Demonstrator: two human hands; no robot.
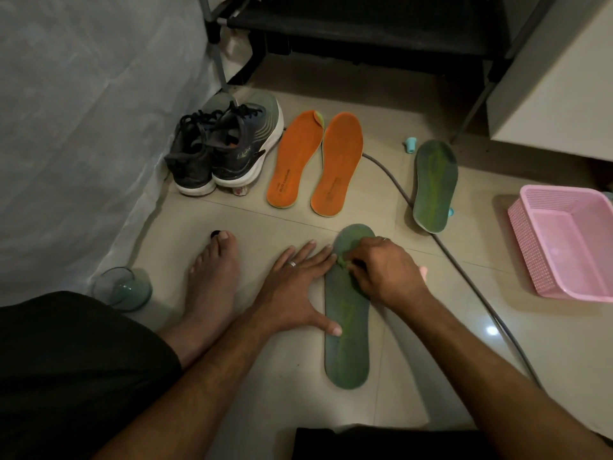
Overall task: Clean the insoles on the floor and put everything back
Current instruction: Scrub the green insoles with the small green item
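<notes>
On the beige tiled floor (381,436) a green insole (346,343) lies lengthwise, near centre. The left hand (295,290) lies flat, fingers apart, thumb pressing its left edge. The right hand (388,273) has its grip clamped on a green cloth (341,258) upon the insole's far half. A second green insole (434,185) lies far right, two orange insoles (315,161) beyond, beside grey sneakers (225,147); a pink basket (537,260) sits right.
</notes>
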